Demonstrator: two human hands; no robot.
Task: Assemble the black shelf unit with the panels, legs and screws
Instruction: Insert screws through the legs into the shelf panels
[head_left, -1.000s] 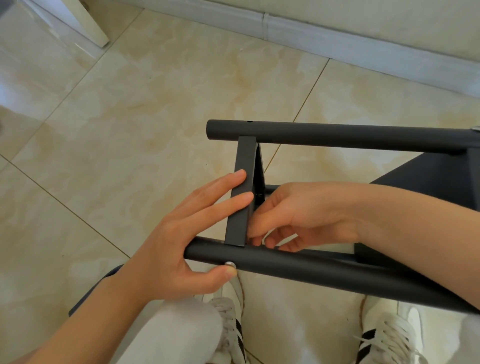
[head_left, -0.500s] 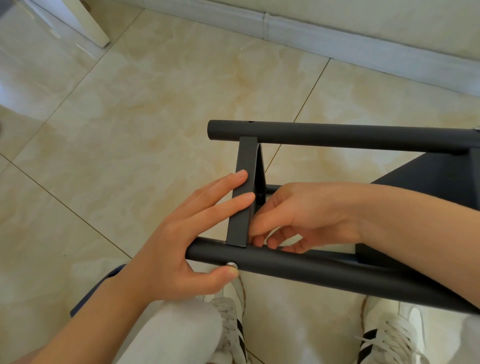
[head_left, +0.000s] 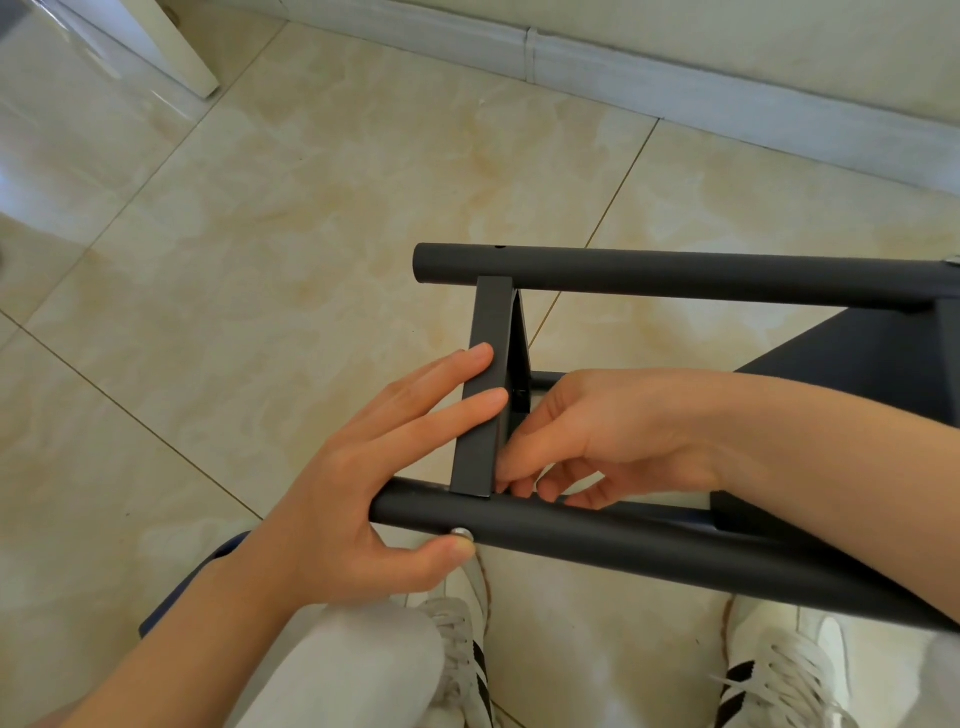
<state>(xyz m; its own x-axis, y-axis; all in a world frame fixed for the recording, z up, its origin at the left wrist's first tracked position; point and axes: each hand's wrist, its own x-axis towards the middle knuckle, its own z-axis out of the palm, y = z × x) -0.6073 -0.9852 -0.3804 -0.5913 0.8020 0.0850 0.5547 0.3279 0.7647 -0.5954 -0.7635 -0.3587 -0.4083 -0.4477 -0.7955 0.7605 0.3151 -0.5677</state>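
**Black shelf unit, part-built, lying on its side over a tiled floor**

- White sneakers with black stripes, left (head_left: 460, 660) and right (head_left: 779, 686), flat on the floor nearest the camera; knee in pale trousers (head_left: 353, 670) beside the left one.
- Near leg (head_left: 649, 551): black round tube running left to right, with a silver screw head (head_left: 460, 533) close to its left end.
- Left hand (head_left: 353, 499): spread wide, straight fingers pressed flat on the outer face of the end panel, thumb tip touching the near leg just below the screw head.
- Right hand (head_left: 608, 431): fingers curled in behind the end panel, fingertips at the corner where it meets the near leg; contents hidden, so grip cannot be told.
- End panel (head_left: 485, 400): narrow black strip seen edge-on, spanning from near leg to far leg.
- Far leg (head_left: 675, 275): matching black tube, parallel to the near one.
- Second panel (head_left: 857, 358): black, at the right edge between the legs.
- Cream tiled floor (head_left: 311, 234), with a pale skirting board (head_left: 675, 78) beyond.
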